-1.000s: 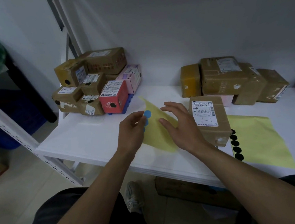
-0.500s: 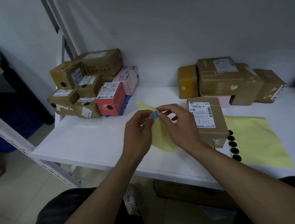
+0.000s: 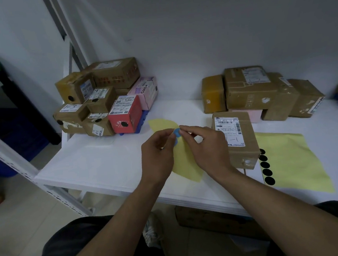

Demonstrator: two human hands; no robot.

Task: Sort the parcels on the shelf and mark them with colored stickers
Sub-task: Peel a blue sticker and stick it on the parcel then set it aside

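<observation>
- Where the two hands meet above the front half of the shelf, a round blue sticker (image 3: 177, 132) is held between their fingertips, just over the near yellow sheet (image 3: 186, 165).
- The right hand (image 3: 208, 145) pinches the sticker's right edge between thumb and forefinger, and its other fingers are curled loosely behind.
- The left hand (image 3: 158, 153) has its fingers curled and its thumb and forefinger closed on the sheet's edge right at the sticker; a bit of blue shows on the sheet just below its fingertips.
- That sheet lies on the white shelf (image 3: 98, 159), running from beside the red box towards the shelf's front edge.
- Just to the right of the right hand stands a brown parcel (image 3: 245, 154) with a white shipping label on top.
- Beyond it lies a second yellow sheet (image 3: 292, 158) with a column of black stickers (image 3: 265, 166) along its left edge, just beside the parcel.
- At the back left is a stack of parcels, among them a red box (image 3: 125, 116) and a pink box (image 3: 146, 91); several carry a black dot.
- At the back right, well apart from the stack, a group of brown parcels (image 3: 250, 87) stands against the wall.
</observation>
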